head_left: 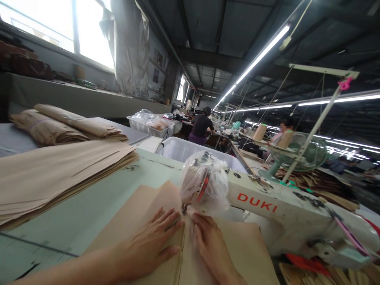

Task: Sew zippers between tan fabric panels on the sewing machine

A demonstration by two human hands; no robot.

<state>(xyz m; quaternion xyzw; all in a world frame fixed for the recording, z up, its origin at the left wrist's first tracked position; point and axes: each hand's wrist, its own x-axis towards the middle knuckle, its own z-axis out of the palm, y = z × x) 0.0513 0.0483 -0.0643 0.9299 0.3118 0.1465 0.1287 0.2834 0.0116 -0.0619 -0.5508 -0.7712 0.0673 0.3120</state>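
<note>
A beige sheet of material point(237, 249), cloth or leather, lies under the sewing machine head point(202, 182), which is wrapped in clear plastic. A lengthwise seam or edge runs down the sheet's middle towards the needle area. To the left of that line, my left hand point(160, 241) rests flat on the sheet, fingers stretched and slightly apart. My right hand point(212, 245) lies on the other side, its fingers extended and the tips close to the presser foot point(184, 209). Neither hand grips anything. The needle itself is too small to make out.
A stack of beige panels point(68, 170) covers the table's left side, with rolled bundles point(59, 124) behind. The machine arm point(267, 202) spans the right. White bins point(175, 148) stand beyond the table. A thread stand point(311, 130), a fan point(308, 152) and a seated person point(202, 126) are farther off.
</note>
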